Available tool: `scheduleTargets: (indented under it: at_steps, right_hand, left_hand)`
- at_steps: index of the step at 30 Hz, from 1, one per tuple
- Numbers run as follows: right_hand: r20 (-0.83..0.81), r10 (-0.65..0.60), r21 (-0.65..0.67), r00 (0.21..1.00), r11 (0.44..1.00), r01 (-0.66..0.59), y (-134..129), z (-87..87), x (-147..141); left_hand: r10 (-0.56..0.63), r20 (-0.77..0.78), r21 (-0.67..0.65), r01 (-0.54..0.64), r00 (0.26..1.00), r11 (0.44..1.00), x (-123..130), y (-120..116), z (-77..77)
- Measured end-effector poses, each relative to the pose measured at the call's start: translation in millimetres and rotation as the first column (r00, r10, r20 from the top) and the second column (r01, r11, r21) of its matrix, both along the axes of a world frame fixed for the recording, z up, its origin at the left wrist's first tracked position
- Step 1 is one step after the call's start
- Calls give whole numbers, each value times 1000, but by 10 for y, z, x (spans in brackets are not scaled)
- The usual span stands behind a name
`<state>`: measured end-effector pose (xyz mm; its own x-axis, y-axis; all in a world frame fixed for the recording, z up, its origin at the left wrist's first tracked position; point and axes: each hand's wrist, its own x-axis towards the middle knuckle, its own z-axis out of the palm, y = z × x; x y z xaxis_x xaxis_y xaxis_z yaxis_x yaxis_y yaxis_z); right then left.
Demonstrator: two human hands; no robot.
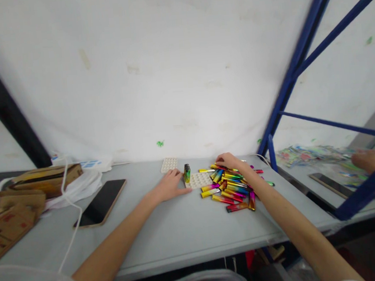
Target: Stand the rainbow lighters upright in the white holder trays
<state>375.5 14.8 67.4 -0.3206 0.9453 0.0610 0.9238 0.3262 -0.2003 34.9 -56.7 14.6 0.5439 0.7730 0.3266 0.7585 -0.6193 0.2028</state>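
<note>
1. White, scuffed wall (155, 73) rises behind a pale grey table (163, 234), with a black post (13, 103) at the left and a blue metal frame (287, 79) at the right.

2. Metallic, brightly coloured cigarette lighters (232, 187) lie in a loose pile right of centre, overlapping at many angles, in gold, red, pink, blue and green.

3. Beside the pile sits a white grid tray (198, 181). At its left end stands a green-and-black lighter (187, 175) — perhaps one of a short row, though the angle hides how many.

4. Judged by what shows, little is done: the upright part is confined to that one end, while most of the lighters are loose on their sides. That looks like an early stage, with the bulk left over. A second grid tray (169, 164) lies farther back, near the wall.

5. The left hand (168, 186) rests by the tray's left end, thumb and fingers spread — it grasps nothing that I can see. The right hand (228, 159) reaches over the far edge of the pile; whether its fingers pinch a lighter, I cannot tell.

6. Off to the left are a dark-screened phone (103, 203), a cardboard box (51, 176) and a white cable (71, 238). Beyond the blue frame, another person's hand (366, 160) is near a second phone (331, 185) and some plastic packets (307, 154).
</note>
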Motion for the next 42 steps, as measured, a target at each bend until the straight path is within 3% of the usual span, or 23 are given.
scheduleTargets:
  at_steps: [10,14,17,21,25,28,31,37,42]
  right_hand:
    - [-84,-1,186,996,982,17,11,-67,-109]
    - [-327,7,269,945,959,86,-43,12,-246]
    - [-588,52,146,807,988,42,-164,42,-397]
    - [-867,35,13,498,999,-47,-377,13,-601]
    - [-969,5,-8,247,999,-53,-561,-71,-756]
    - [-987,-33,-47,155,995,-90,-658,-137,-846]
    - [-988,-31,-52,150,989,-136,-717,-169,-915]
    - [-964,155,109,217,972,-210,-833,-102,-998]
    - [-969,88,9,230,947,-322,-948,-70,-1092]
  left_hand:
    - [6,-20,1,-6,1000,1000,0,-11,14]
    - [9,-37,-4,-9,999,1000,3,-18,24]
    - [3,-33,1,-3,999,1000,1,-20,26]
    - [5,-47,-3,-5,999,1000,1,-22,31]
    - [7,-41,15,-6,999,1000,-1,-15,33]
    - [5,-30,19,-4,1000,1000,-10,-7,27]
    - [-1,-27,12,2,1000,1000,-19,-6,24]
    - [-2,-16,11,3,1000,1000,-19,-20,33]
    - [-6,-17,12,7,1000,1000,-34,-10,16]
